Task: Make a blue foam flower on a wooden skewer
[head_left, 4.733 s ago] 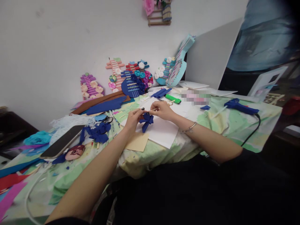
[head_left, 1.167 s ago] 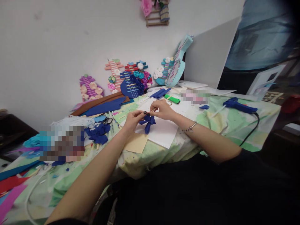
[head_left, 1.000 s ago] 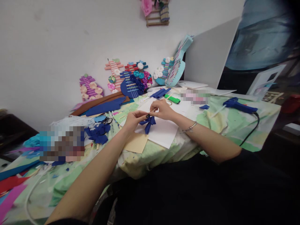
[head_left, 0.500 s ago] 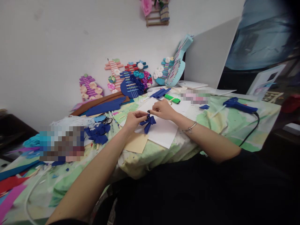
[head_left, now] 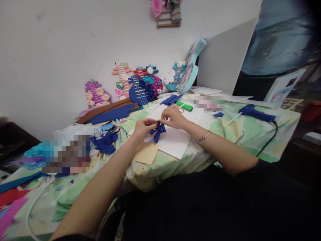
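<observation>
My left hand (head_left: 144, 128) is closed, thumb and fingers pinching the top of a dark blue folded paper flower (head_left: 157, 134). Its pointed petals hang below the fingertips. From the other side my right hand (head_left: 175, 117) reaches in, also closed, its thumb and fingertips meeting the left ones at the flower's gathered top. A thin pale stick seems to be tucked in the right fingers, though it is too small to be sure. Below the hands are white paper (head_left: 175, 142) and a tan card (head_left: 145, 152).
A blue glue gun (head_left: 258, 112) with a black cord lies at the right. Behind the hands are a green cutter (head_left: 184, 106) and folded blue strips (head_left: 172, 99). Blue scraps (head_left: 104, 142) lie left. Decorated guitar shapes (head_left: 139, 90) lean on the wall.
My right thumb has come down onto the flower's top, closer to the left fingertips. The flower has shifted slightly; the arms have hardly moved.
</observation>
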Tool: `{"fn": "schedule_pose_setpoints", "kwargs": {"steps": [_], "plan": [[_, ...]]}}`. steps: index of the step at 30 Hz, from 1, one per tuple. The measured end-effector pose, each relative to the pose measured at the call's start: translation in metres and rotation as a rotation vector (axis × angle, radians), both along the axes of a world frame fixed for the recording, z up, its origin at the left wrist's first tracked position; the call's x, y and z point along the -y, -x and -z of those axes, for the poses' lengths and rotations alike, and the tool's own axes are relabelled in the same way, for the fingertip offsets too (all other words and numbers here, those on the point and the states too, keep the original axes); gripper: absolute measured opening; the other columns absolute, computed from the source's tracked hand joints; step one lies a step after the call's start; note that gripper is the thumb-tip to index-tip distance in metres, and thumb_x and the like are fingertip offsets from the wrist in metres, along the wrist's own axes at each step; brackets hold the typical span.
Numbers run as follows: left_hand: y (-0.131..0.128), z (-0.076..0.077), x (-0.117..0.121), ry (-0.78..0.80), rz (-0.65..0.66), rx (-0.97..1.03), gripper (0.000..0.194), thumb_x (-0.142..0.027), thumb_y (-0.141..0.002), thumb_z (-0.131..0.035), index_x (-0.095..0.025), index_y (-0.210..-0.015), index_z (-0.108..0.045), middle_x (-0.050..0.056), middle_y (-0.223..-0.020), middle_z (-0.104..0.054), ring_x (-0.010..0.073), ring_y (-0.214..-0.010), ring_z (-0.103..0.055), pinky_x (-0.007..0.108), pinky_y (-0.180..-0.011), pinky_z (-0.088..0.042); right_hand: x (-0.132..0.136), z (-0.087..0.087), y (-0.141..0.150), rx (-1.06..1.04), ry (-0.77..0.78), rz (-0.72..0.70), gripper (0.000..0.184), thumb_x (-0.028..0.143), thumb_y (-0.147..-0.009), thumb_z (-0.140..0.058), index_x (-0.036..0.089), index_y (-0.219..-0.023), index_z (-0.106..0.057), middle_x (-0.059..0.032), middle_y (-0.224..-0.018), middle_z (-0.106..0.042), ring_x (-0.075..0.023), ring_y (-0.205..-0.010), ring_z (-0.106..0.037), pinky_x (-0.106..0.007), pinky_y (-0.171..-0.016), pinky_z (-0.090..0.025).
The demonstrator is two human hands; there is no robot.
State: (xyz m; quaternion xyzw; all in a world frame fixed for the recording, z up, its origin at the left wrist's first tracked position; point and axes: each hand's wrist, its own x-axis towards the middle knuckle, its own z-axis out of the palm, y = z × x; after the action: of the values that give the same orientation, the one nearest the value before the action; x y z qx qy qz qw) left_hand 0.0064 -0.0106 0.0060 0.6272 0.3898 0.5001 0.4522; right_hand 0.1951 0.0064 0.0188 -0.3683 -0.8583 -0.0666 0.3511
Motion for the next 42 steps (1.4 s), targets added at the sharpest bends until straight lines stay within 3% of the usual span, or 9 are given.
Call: {"fn": "schedule_pose_setpoints", "kwargs": {"steps": [6,11,14,25,33,37,42], "plan": [[0.001,-0.005,0.003,-0.078,-0.037,-0.07,0.024,-0.025,-0.052,-0.08,-0.014,-0.071,-0.072,0.005,-0.067,-0.071,0.0166,-0.06,-0.062,0.03,-0.06,-0.047,-0.001,0.002,0.001,-0.014,-0.074,-0.028,0.022,0.034,-0.083,-0.059,0.016,-0.07,-0.061,-0.003,-0.075,-0.063,-0.0182,-0.077,-0.05,-0.034,-0.075,-0.019],[0.001,-0.01,0.008,-0.472,-0.234,-0.296,0.008,-0.024,-0.061,-0.073,-0.02,-0.069,-0.074,0.004,-0.072,-0.072,0.0206,-0.074,-0.063,0.031,-0.071,-0.044,0.002,0.001,0.003,-0.036,-0.169,-0.011,0.019,0.033,-0.085,-0.057,0.017,-0.077,-0.06,-0.0048,-0.082,-0.064,-0.0192,-0.081,-0.049,-0.036,-0.077,-0.019],[0.001,-0.011,0.01,-0.607,-0.31,-0.343,0.006,-0.023,-0.065,-0.071,-0.022,-0.07,-0.074,0.004,-0.074,-0.072,0.0225,-0.08,-0.062,0.033,-0.078,-0.043,0.006,0.001,0.004,-0.032,-0.209,-0.001,0.017,0.032,-0.088,-0.053,0.017,-0.081,-0.059,-0.0056,-0.086,-0.064,-0.0199,-0.082,-0.049,-0.037,-0.077,-0.02],[0.001,-0.006,0.009,-0.78,-0.354,-0.505,0.011,-0.02,-0.071,-0.065,-0.023,-0.076,-0.074,0.005,-0.079,-0.073,0.0237,-0.082,-0.061,0.035,-0.082,-0.043,0.009,0.002,0.007,0.053,-0.26,0.021,0.02,0.03,-0.091,-0.046,0.017,-0.084,-0.059,-0.0065,-0.087,-0.061,-0.0212,-0.085,-0.047,-0.038,-0.078,-0.019],[-0.001,-0.006,0.008,-0.742,-0.339,-0.502,0.01,-0.018,-0.069,-0.066,-0.019,-0.076,-0.074,0.005,-0.075,-0.074,0.0205,-0.077,-0.063,0.033,-0.077,-0.047,0.005,0.005,0.005,0.053,-0.232,-0.002,0.015,0.028,-0.087,-0.052,0.016,-0.085,-0.061,-0.0064,-0.085,-0.062,-0.0217,-0.084,-0.05,-0.037,-0.076,-0.019],[0.001,-0.006,0.006,-0.597,-0.324,-0.425,0.011,-0.021,-0.068,-0.068,-0.018,-0.076,-0.075,0.006,-0.078,-0.074,0.0201,-0.076,-0.064,0.034,-0.078,-0.048,0.004,0.004,0.005,0.042,-0.214,-0.005,0.01,0.023,-0.087,-0.053,0.017,-0.084,-0.06,-0.0056,-0.083,-0.064,-0.0203,-0.082,-0.05,-0.036,-0.076,-0.019],[0.004,-0.003,-0.002,-0.341,-0.194,-0.263,0.013,-0.026,-0.066,-0.069,-0.016,-0.073,-0.074,0.006,-0.073,-0.073,0.0195,-0.069,-0.064,0.033,-0.069,-0.051,0.006,0.001,0.006,0.056,-0.184,0.027,0.011,0.024,-0.089,-0.051,0.017,-0.083,-0.056,-0.0036,-0.075,-0.064,-0.0185,-0.075,-0.05,-0.034,-0.074,-0.019]]}}
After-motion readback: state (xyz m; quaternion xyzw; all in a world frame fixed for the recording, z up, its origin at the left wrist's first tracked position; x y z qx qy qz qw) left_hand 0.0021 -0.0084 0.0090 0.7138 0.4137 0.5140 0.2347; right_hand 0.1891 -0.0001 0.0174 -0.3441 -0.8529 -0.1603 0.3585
